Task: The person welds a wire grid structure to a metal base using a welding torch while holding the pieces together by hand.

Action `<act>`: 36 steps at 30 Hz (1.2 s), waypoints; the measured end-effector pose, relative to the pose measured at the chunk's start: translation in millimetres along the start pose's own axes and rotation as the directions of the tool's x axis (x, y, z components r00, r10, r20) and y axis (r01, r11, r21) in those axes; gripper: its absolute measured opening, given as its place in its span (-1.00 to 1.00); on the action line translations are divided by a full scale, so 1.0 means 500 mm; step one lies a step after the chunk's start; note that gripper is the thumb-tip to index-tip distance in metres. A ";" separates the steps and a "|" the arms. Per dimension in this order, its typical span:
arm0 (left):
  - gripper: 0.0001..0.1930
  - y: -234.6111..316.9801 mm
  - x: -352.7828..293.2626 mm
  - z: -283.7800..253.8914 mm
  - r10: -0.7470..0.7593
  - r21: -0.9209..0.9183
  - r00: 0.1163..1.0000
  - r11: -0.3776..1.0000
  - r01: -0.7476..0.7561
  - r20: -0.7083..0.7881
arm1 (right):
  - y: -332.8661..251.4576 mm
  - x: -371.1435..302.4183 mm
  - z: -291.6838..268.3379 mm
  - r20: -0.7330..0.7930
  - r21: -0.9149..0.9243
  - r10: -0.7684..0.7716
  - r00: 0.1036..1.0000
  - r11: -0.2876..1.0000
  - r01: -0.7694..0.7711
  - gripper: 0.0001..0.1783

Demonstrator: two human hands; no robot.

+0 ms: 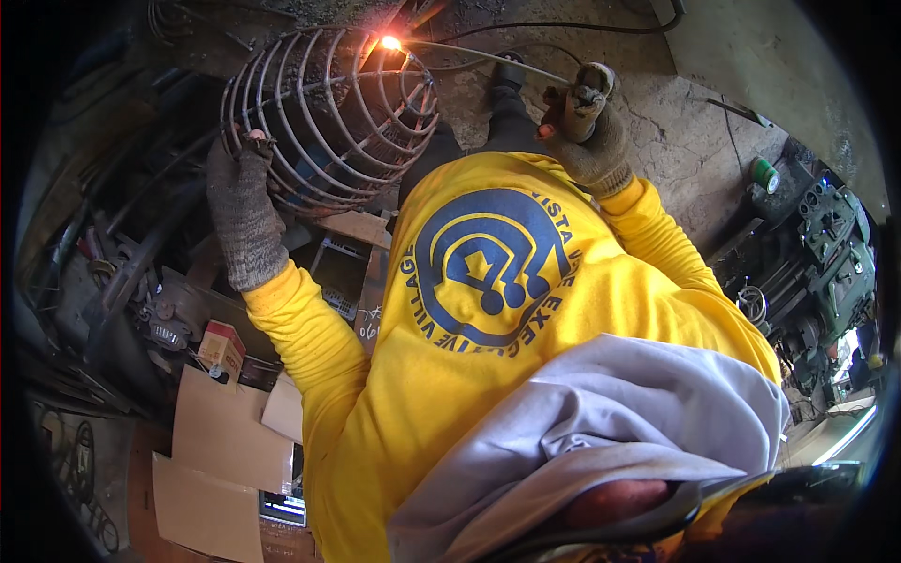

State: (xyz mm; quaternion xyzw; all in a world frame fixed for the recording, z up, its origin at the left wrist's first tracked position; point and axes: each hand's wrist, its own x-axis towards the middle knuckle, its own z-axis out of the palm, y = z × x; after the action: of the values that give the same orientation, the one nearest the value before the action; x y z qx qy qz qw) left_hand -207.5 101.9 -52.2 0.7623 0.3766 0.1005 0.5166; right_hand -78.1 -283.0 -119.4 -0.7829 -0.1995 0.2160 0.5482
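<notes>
Now left fingers (253,158) clamp a wire cage (328,122) by its edge, right fingers (547,131) a rod holder (586,101), well apart.

Metal cage (330,117), rough knitted gloves (246,220)

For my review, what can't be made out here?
Head view:
Joint on the round grey metal cage: washed out by white-orange glare.
Near end of the thin grey metal rod: hidden by the tan holder in the gloved right hand.
Dark-trousered left leg: mostly hidden by the cage and yellow long-sleeved shirt.
Details of the dark green metal machine: too small.
</notes>
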 end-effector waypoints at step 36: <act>-0.50 -0.023 -0.002 0.009 0.074 0.046 0.997 0.996 -0.074 0.014 | -0.010 0.010 0.000 -0.064 0.305 0.233 0.970 0.930 -0.203 -0.39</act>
State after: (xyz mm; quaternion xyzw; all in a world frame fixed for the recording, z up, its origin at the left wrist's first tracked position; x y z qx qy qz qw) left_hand -211.2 100.5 -63.9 0.7883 0.3470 0.1060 0.4970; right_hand -74.2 -278.8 -115.5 -0.7189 -0.0495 0.2641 0.6411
